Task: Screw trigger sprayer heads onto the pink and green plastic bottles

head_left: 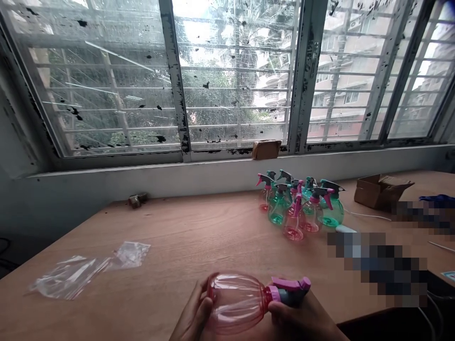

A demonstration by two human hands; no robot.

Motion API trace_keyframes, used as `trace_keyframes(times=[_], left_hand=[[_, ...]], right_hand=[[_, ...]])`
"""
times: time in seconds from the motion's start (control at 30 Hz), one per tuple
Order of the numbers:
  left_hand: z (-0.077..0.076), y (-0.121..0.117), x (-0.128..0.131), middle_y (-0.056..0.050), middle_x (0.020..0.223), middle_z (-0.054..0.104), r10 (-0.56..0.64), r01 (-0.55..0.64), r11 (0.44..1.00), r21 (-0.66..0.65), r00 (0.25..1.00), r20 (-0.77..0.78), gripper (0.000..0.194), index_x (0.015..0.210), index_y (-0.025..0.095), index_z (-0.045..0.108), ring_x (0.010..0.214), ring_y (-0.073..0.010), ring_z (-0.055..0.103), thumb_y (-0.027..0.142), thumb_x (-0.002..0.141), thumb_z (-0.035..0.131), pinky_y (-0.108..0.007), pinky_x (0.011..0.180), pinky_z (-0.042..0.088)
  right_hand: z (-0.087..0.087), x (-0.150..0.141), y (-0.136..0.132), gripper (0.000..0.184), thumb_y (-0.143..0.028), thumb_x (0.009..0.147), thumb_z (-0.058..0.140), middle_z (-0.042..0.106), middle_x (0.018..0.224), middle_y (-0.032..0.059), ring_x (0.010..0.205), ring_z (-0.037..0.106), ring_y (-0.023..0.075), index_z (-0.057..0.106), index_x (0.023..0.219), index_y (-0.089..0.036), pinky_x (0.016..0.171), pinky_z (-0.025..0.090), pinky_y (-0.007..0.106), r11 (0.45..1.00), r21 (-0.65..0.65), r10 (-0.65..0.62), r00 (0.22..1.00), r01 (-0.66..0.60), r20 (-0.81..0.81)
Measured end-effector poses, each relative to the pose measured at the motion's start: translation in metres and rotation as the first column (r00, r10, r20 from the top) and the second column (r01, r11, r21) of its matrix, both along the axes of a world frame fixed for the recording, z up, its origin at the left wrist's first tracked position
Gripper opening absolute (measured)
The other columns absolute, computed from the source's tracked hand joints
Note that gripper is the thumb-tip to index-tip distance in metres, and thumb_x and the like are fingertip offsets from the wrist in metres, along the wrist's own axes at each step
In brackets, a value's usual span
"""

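Note:
A clear pink spray bottle point(238, 303) lies sideways between my hands, low in the head view, above the wooden table. My left hand point(195, 312) is wrapped around the bottle's base, thumb toward me. At the other end my right hand point(298, 315) grips the neck and the grey spray head point(292, 296), under its pink trigger point(289, 283). Some fingers of both hands are hidden behind the bottle. It looks empty, with its head fitted on the neck.
Several pink and green spray bottles point(293, 222) stand grouped at the back right. Clear plastic bags point(71, 278) lie on the left of the table point(170, 227). An open cardboard box point(371, 190) and a white cable point(369, 216) are at right. Windows line the back.

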State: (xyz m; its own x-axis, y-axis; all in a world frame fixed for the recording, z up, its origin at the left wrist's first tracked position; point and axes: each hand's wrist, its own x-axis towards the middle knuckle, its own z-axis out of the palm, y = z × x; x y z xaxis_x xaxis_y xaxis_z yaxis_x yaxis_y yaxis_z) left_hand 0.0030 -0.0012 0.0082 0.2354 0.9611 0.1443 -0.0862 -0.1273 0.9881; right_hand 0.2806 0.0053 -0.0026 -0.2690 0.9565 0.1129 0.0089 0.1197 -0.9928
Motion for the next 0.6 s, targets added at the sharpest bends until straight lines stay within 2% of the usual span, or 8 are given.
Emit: trace_keyframes(times=[0.1, 0.17, 0.23, 0.3, 0.37, 0.5, 0.53, 0.6], left_hand=[[0.0, 0.0, 0.0, -0.011, 0.143, 0.063, -0.052, 0.052, 0.998, -0.032, 0.999, -0.011, 0.062, 0.137, 0.027, 0.057, 0.135, -0.0404, 0.053, 0.062, 0.086, 0.064, -0.051, 0.109, 0.046], [-0.001, -0.004, 0.003, -0.007, 0.156, 0.049, -0.043, 0.043, 0.998, 0.053, 0.999, 0.0, 0.066, 0.143, 0.033, 0.05, 0.143, -0.039, 0.044, 0.057, 0.085, 0.069, -0.05, 0.112, 0.044], [-0.002, -0.008, 0.006, -0.003, 0.167, 0.03, -0.016, 0.018, 0.986, 0.164, 1.0, -0.011, 0.071, 0.147, 0.038, 0.045, 0.15, -0.0378, 0.03, 0.053, 0.084, 0.072, -0.05, 0.12, 0.034], [-0.003, -0.01, 0.007, 0.001, 0.17, 0.02, -0.006, 0.011, 0.974, 0.226, 1.0, -0.022, 0.074, 0.151, 0.039, 0.039, 0.155, -0.0362, 0.017, 0.053, 0.085, 0.071, -0.05, 0.123, 0.025], [-0.003, -0.009, 0.005, -0.002, 0.169, 0.024, -0.023, 0.022, 0.977, 0.211, 1.0, 0.003, 0.076, 0.153, 0.038, 0.034, 0.155, -0.0355, 0.016, 0.056, 0.087, 0.067, -0.05, 0.123, 0.028], [-0.001, -0.006, 0.001, -0.014, 0.148, 0.057, -0.09, 0.089, 0.996, 0.02, 0.994, 0.057, 0.072, 0.146, 0.028, 0.044, 0.14, -0.0385, 0.048, 0.054, 0.085, 0.072, -0.052, 0.112, 0.043], [0.0, -0.006, 0.001, -0.015, 0.144, 0.06, -0.115, 0.116, 0.993, -0.008, 0.991, 0.071, 0.073, 0.145, 0.027, 0.046, 0.137, -0.0384, 0.052, 0.051, 0.083, 0.075, -0.052, 0.111, 0.045], [0.003, -0.008, 0.004, -0.013, 0.15, 0.055, -0.139, 0.139, 0.99, 0.012, 0.986, 0.09, 0.078, 0.146, 0.031, 0.043, 0.14, -0.0373, 0.048, 0.046, 0.08, 0.081, -0.051, 0.114, 0.042]], right_hand=[[0.0, 0.0, 0.0, 0.046, -0.059, 0.074, 0.082, 0.07, 0.058, 0.0049, 0.053, 0.062, 0.0184, 0.071, 0.075, -0.014, 0.052, 0.044, 0.027, 1.0, -0.004, -0.008, 0.999, 0.008, -0.035], [0.0, 0.0, 0.0, 0.048, -0.061, 0.076, 0.079, 0.07, 0.058, 0.0048, 0.052, 0.06, 0.0177, 0.072, 0.08, -0.013, 0.052, 0.043, 0.027, 1.0, -0.002, 0.001, 0.997, -0.001, -0.072], [0.001, -0.001, 0.0, 0.049, -0.061, 0.075, 0.079, 0.07, 0.058, 0.004, 0.051, 0.059, 0.0173, 0.072, 0.083, -0.013, 0.051, 0.043, 0.028, 1.0, 0.002, -0.008, 0.996, 0.008, -0.094], [0.002, -0.002, 0.0, 0.048, -0.059, 0.074, 0.081, 0.069, 0.057, 0.0031, 0.051, 0.059, 0.0173, 0.071, 0.082, -0.014, 0.051, 0.044, 0.027, 0.999, 0.014, -0.03, 0.996, 0.031, -0.085], [0.003, -0.003, 0.0, 0.045, -0.057, 0.073, 0.083, 0.069, 0.058, 0.0021, 0.052, 0.06, 0.0177, 0.07, 0.084, -0.015, 0.051, 0.045, 0.026, 0.999, 0.01, -0.045, 0.996, 0.046, -0.078], [0.003, -0.004, -0.002, 0.042, -0.052, 0.07, 0.086, 0.069, 0.062, 0.0004, 0.053, 0.063, 0.0188, 0.071, 0.087, -0.017, 0.051, 0.046, 0.026, 0.999, -0.024, -0.035, 0.996, 0.033, -0.085], [0.003, -0.004, -0.003, 0.042, -0.054, 0.07, 0.086, 0.068, 0.061, 0.0002, 0.054, 0.063, 0.0194, 0.071, 0.087, -0.018, 0.051, 0.047, 0.026, 0.999, -0.026, -0.036, 0.996, 0.034, -0.078], [0.004, -0.003, -0.004, 0.046, -0.058, 0.069, 0.084, 0.066, 0.061, -0.0002, 0.055, 0.061, 0.0204, 0.072, 0.088, -0.018, 0.053, 0.047, 0.028, 0.998, -0.021, -0.067, 0.996, 0.066, -0.065]])
